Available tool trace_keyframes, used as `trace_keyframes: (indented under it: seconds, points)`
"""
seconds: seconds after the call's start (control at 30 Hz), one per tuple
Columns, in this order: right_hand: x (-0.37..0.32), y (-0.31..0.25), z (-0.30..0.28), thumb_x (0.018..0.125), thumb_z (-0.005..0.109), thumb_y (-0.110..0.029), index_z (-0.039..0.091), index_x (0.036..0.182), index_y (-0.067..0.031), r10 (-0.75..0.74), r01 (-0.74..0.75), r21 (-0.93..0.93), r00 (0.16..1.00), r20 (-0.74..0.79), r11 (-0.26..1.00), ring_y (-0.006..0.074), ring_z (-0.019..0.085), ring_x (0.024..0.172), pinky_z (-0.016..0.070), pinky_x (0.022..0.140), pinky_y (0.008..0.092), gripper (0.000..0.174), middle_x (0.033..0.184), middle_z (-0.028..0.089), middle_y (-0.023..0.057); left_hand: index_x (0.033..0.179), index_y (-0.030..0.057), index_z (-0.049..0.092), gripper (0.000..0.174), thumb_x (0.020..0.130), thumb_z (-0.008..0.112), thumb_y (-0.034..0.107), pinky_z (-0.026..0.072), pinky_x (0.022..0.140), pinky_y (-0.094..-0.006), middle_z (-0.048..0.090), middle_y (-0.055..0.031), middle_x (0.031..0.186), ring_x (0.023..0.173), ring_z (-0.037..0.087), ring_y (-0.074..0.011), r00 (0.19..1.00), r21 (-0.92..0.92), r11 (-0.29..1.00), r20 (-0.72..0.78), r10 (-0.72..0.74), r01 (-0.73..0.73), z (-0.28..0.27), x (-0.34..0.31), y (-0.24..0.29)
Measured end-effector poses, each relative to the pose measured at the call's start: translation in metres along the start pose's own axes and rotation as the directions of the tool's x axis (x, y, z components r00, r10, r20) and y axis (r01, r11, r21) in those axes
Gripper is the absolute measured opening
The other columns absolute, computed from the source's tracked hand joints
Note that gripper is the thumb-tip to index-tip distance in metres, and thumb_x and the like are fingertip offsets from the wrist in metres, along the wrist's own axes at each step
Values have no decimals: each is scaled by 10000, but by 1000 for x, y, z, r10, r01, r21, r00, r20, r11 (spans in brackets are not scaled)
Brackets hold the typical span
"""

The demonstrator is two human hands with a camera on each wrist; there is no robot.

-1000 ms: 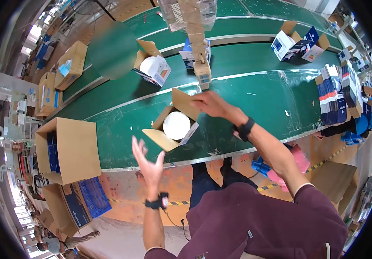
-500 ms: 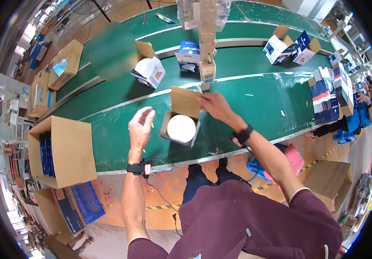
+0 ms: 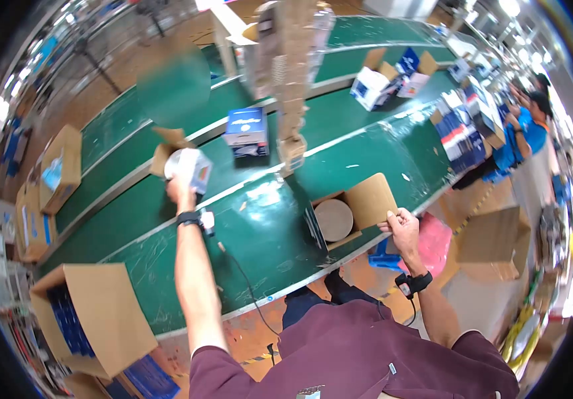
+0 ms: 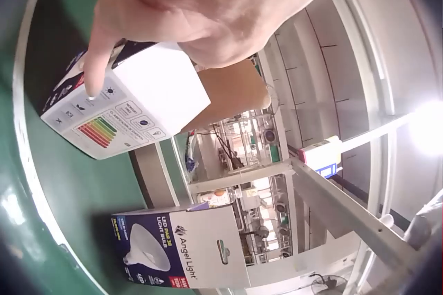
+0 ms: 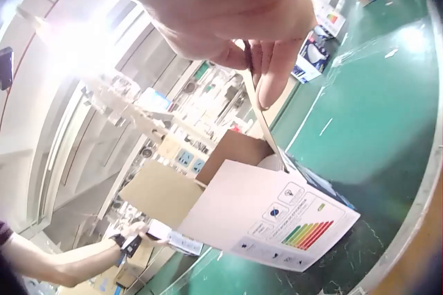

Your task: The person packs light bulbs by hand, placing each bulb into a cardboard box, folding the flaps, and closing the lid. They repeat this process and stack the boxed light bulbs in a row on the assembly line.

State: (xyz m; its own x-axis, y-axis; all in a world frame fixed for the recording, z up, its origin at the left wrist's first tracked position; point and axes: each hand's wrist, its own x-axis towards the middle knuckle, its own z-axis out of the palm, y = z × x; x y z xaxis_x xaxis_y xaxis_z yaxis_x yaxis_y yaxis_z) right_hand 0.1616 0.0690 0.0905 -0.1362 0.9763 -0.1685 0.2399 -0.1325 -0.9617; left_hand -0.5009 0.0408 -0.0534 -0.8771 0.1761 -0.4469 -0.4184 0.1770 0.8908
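Note:
My right hand (image 3: 403, 233) pinches the raised brown flap of an open light bulb box (image 5: 277, 219) near the front edge of the green conveyor. Inside that box a round white bulb face (image 3: 333, 220) looks upward. My left hand (image 3: 181, 189) reaches over a second open light bulb box (image 4: 128, 115) farther back, one finger lying on its printed side and the others hidden behind the hand. That box also holds a white bulb (image 3: 174, 163), and its flap stands up at the back.
A closed blue and white bulb box (image 3: 247, 132) stands beside the post (image 3: 293, 100). Two open boxes (image 3: 371, 89) and stacks of flat cartons (image 3: 458, 136) lie to the right. A large carton (image 3: 110, 312) sits front left. Another person (image 3: 529, 136) works at far right.
My left hand has moved from beside the near box to the farther box. The near box has turned, its flap now pointing right, with my right hand still on the flap. The view has shifted.

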Motion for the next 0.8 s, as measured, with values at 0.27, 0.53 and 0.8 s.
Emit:
trace_keyframes:
  seconds: [0.27, 0.53, 0.8]
  points:
    - [15, 10, -22, 1088, 587, -132, 599, 1150, 90, 56, 76, 325, 924, -377, 943, 247, 771, 933, 641, 851, 344, 230, 1081, 734, 193, 1389, -67, 591, 585, 1054, 658, 409, 682, 878, -434, 663, -138, 1310, 1095, 716, -271, 928, -12, 963, 261, 264, -271, -138, -107, 50]
    - [122, 22, -23, 1101, 549, -155, 547, 1240, 74, 38, 123, 622, 970, -239, 773, 270, 743, 1054, 616, 985, 376, 268, 1189, 697, 199, 1332, -60, 674, 570, 987, 757, 387, 648, 826, -412, 705, -149, 1279, 1081, 723, -242, 879, 447, 884, 466, -97, -140, -136, -300, 34]
    - [75, -24, -60, 892, 754, -54, 454, 1551, -9, -289, 453, -11, 587, 757, 891, 280, 628, 1270, 545, 988, 350, 725, 1475, 576, 197, 1471, 24, 565, 595, 995, 747, 331, 659, 804, -404, 685, -123, 1314, 1111, 706, -249, 706, 451, 820, 703, -85, -351, 48, -368, -21]
